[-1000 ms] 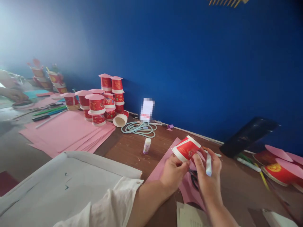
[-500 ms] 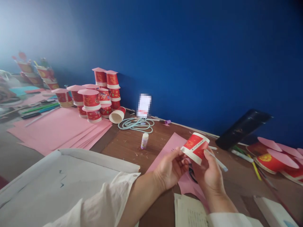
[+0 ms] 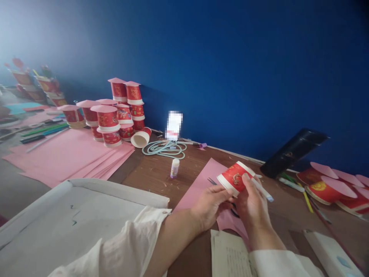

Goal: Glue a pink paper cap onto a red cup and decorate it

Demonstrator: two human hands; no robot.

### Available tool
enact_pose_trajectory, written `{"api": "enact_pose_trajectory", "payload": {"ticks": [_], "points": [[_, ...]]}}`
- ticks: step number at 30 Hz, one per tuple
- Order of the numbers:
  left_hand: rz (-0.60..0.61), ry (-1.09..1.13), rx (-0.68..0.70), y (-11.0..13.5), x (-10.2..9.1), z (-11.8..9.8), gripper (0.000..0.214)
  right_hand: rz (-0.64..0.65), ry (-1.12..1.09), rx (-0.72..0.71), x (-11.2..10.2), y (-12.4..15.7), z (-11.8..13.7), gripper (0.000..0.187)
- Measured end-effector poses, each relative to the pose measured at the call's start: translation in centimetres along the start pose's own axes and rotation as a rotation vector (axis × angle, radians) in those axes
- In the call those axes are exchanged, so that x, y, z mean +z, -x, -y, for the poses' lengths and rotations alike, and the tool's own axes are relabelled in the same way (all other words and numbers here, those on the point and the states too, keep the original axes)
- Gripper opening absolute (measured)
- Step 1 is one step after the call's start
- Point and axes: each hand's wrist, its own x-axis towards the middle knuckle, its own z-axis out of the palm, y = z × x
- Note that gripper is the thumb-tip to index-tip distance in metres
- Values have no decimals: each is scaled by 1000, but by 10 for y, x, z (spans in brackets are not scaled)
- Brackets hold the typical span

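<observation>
Between my two hands is a red paper cup [image 3: 234,177] with white edges and a gold design, tilted and held above the table. The fingers of my left hand [image 3: 211,206] close on its lower rim from the left. My right hand [image 3: 253,204] grips its right side, thumb across the red wall. Below the cup lies a pink paper sheet [image 3: 198,181] with a pair of scissors [image 3: 212,181] on it, mostly hidden by my hands. A white marker [image 3: 265,192] lies just right of my right hand.
A glue stick [image 3: 174,168] stands left of the pink sheet. Behind are a coiled cable [image 3: 164,149], a lit phone [image 3: 174,125] and stacked red cups [image 3: 108,119]. A black cylinder [image 3: 294,152] leans at the right. Nearer lie a grey tray [image 3: 115,194] and a booklet [image 3: 230,254].
The cup has been turned in my hands: its white printed strip has gone from view and a gold design faces me. My right thumb now lies across its side.
</observation>
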Motion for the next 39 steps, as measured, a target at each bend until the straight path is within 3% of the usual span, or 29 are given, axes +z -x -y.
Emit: {"api": "enact_pose_trajectory", "payload": {"ticks": [5,8,11,22,24,29,34,39], "points": [[-85,292,-120,-1,1,-15,12,85,-61,36,-2,2,5,33],[-135,292,-55,-2,2,-19,7,128,-80,-15,2,2,4,33],[-162,240,8,-2,2,-16,9,59,-83,-62,5,2,4,42],[15,139,-4,1,-2,-4,25,-54,-23,-31,4,-1,-1,56],[-3,135,14,-1,-2,-5,24,-95,65,-107,0,-1,0,57],[-103,193,62,-8,-4,-9,15,-212,545,-390,-4,11,13,48],[-93,270,57,-13,-7,-10,11,10,778,-705,8,36,21,41],[-130,287,22,-15,-9,-9,9,115,923,-837,9,42,22,34]]}}
